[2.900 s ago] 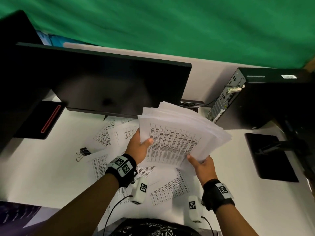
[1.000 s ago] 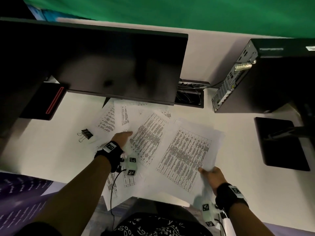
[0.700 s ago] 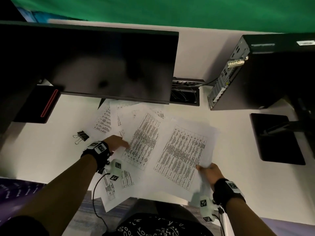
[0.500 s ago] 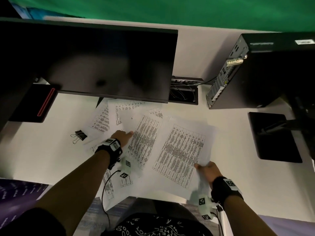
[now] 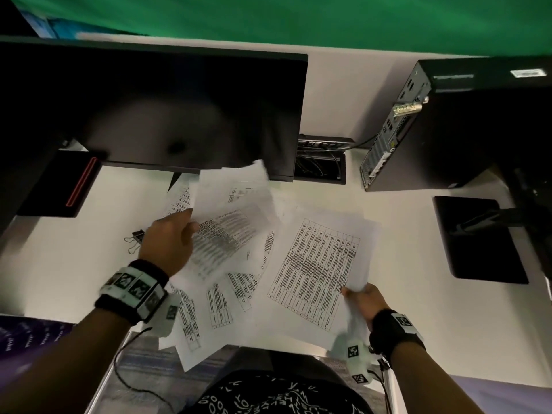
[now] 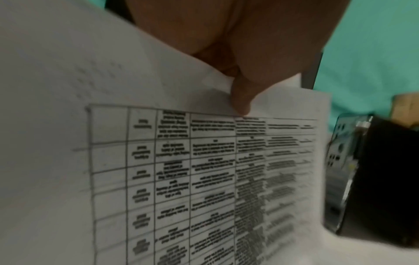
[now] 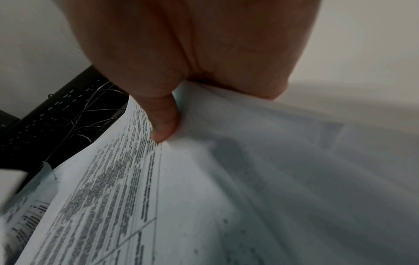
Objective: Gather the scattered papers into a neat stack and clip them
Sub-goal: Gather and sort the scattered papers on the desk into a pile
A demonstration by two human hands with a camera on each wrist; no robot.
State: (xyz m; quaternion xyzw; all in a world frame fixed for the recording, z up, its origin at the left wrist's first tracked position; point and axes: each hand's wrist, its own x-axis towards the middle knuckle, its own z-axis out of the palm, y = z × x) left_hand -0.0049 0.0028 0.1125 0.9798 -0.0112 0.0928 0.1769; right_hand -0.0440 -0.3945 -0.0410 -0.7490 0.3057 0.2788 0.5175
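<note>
- Paper sheets fill both grips: the left hand (image 5: 168, 245) pinches a few printed sheets (image 5: 230, 216) by their left edge, lifted and fanned above the surface (image 5: 74, 264), thumb on top in the left wrist view.
- Right hand (image 5: 363, 300) grips the near right corner of a thicker stack (image 5: 319, 264); the right wrist view shows the thumb (image 7: 163, 123) pressed on the top page, fingers curled beneath.
- Top page of that stack carries a ruled table of small black print; the words are too blurred to read in any view.
- Loose pages (image 5: 218, 306) lie overlapping on the white surface between the two hands, some hanging over its near edge.
- Black binder clip (image 5: 136, 237) rests on the surface just left of the left hand, apart from the papers.
- Dark monitor (image 5: 167, 109) stands behind the papers; a black computer tower (image 5: 448, 127) stands at the right, its white label unreadable.
- Green cloth (image 5: 298, 19) hangs at the back.
</note>
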